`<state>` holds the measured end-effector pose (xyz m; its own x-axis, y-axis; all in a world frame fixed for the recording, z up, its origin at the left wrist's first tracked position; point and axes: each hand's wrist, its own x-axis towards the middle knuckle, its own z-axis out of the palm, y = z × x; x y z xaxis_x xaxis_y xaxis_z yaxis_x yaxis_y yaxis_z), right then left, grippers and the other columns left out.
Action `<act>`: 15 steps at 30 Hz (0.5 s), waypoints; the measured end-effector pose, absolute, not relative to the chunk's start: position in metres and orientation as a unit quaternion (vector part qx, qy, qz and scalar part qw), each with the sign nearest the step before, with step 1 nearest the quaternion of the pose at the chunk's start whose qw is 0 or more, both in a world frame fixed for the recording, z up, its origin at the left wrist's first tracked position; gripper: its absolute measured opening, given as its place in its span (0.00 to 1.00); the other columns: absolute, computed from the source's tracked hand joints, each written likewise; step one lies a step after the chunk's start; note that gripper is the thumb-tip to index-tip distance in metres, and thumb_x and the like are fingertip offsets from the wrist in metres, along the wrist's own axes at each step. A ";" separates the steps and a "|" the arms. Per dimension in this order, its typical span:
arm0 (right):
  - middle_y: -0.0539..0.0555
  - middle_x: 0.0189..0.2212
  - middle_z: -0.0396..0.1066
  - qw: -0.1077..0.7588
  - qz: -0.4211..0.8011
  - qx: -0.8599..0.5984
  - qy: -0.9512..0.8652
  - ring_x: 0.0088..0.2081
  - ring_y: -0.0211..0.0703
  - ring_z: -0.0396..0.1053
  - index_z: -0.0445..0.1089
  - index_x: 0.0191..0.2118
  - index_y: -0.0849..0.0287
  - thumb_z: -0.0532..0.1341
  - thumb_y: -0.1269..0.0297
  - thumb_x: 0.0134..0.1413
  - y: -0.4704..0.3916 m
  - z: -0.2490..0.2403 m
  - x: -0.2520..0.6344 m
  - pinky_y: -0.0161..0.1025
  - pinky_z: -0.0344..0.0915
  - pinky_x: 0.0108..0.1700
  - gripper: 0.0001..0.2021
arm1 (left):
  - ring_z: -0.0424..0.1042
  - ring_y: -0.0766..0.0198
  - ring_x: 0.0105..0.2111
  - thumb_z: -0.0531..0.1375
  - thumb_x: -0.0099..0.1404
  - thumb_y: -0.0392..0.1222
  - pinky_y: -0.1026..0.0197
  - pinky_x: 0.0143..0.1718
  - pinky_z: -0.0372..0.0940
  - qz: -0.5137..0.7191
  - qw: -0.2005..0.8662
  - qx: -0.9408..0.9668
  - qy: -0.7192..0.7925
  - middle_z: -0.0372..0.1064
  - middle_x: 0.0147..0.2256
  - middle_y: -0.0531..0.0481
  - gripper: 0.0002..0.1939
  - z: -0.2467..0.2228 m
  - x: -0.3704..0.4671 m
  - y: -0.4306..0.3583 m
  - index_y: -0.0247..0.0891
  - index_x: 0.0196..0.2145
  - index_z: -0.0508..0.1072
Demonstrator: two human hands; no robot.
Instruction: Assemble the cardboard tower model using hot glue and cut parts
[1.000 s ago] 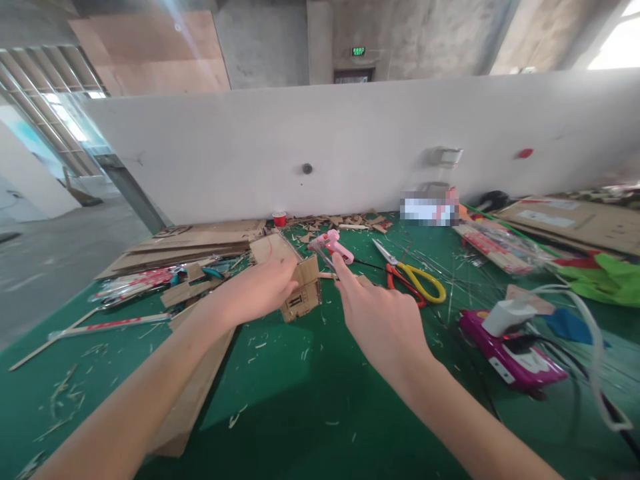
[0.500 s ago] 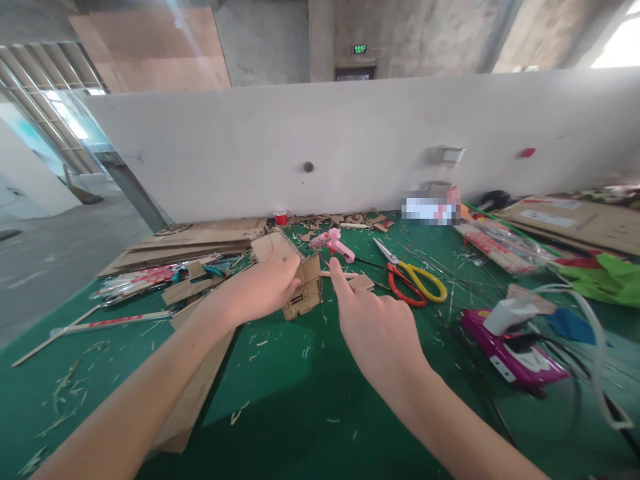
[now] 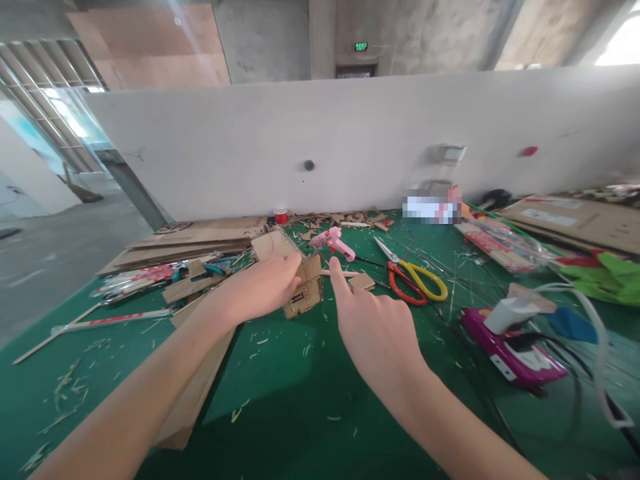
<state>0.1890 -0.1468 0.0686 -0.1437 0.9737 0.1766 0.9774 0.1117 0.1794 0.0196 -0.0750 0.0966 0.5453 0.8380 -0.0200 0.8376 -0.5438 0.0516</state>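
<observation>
Right hand (image 3: 375,327) is sitting slightly lower and further left than one second ago, exposing more of a small cardboard piece (image 3: 361,283) beside it. Cardboard box (image 3: 306,293) is resting mid-bench (image 3: 295,407), between both hands. Left hand (image 3: 270,283) is reaching over it, wrist bending, fingers closing on it. Right index is pointing forward, other fingers curling under; can't tell if they're holding anything. Pink glue gun (image 3: 340,245) is lying just beyond, scissors (image 3: 393,259) to its right.
</observation>
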 end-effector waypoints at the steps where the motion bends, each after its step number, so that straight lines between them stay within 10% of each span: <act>1: 0.54 0.20 0.70 0.007 -0.126 -0.654 -0.745 0.21 0.39 0.68 0.39 0.69 0.64 0.53 0.78 0.53 -0.147 0.069 0.188 0.32 0.56 0.23 0.38 | 0.57 0.64 0.19 0.44 0.68 0.44 0.58 0.21 0.46 0.005 0.028 0.878 0.478 0.63 0.25 0.48 0.11 0.096 0.020 -0.075 0.36 0.36 0.62; 15: 0.55 0.19 0.71 -0.011 -0.117 -0.660 -0.742 0.21 0.40 0.69 0.39 0.69 0.66 0.53 0.76 0.54 -0.149 0.074 0.187 0.32 0.57 0.23 0.38 | 0.53 0.66 0.19 0.44 0.68 0.44 0.59 0.21 0.45 0.005 0.027 0.891 0.453 0.60 0.24 0.49 0.11 0.092 0.018 -0.074 0.36 0.34 0.59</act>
<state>0.1868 -0.1492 0.0742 -0.1274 0.9823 0.1372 0.9770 0.1005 0.1881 0.0184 -0.0740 0.0920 0.5901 0.8072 -0.0154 0.8067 -0.5887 0.0523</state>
